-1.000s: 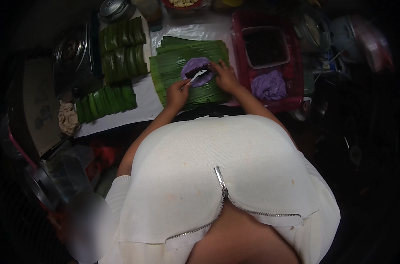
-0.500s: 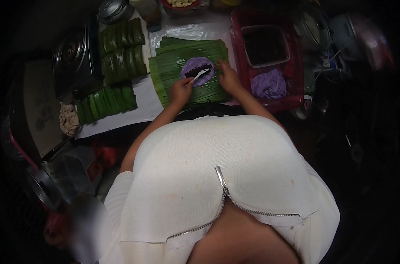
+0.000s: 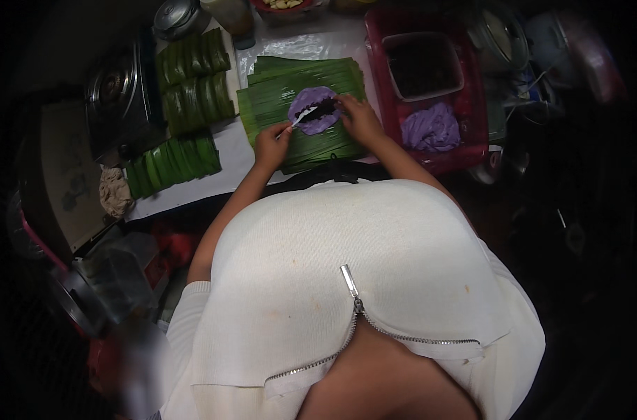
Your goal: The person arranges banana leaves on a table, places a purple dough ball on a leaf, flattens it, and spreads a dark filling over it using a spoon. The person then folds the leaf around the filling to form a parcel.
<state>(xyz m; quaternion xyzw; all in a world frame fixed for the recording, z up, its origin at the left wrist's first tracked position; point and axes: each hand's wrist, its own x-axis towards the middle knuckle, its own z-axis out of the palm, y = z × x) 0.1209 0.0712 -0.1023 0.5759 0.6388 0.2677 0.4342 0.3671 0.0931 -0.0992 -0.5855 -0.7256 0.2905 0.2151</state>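
Note:
A flat purple dough round (image 3: pixel 313 110) with dark filling on it lies on a stack of green banana leaves (image 3: pixel 301 136). My left hand (image 3: pixel 271 143) grips a small white spoon (image 3: pixel 299 120) whose tip rests on the filling. My right hand (image 3: pixel 359 119) touches the dough's right edge, fingers bent around it.
A red tray (image 3: pixel 472 143) to the right holds a tub of dark filling (image 3: pixel 423 66) and a lump of purple dough (image 3: pixel 430 128). Wrapped green leaf parcels (image 3: pixel 192 80) lie in rows at the left, beside a metal stove (image 3: pixel 119 91). More parcels (image 3: pixel 171 162) sit nearer the table edge.
The spoon in my left hand has shifted slightly over the filling. My right hand stays at the dough's edge.

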